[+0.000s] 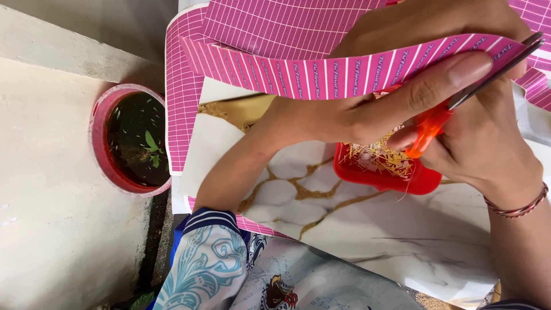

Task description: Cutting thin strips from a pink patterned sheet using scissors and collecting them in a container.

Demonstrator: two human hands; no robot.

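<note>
Pink white-gridded label strip (344, 72) (curved) across the top

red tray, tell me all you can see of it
The red tray is a shallow, glossy plastic-looking dish with rounded corners. It sits flat on the white marble-patterned sheet, partly hidden under both hands. Thin yellow-orange slivers are heaped inside, a few hanging over the rim. The right hand with the scissors is just above it.

surface: white marble-look sheet with gold veins (402, 229) | on it: red tray (396, 178) of straw-coloured bits
</note>
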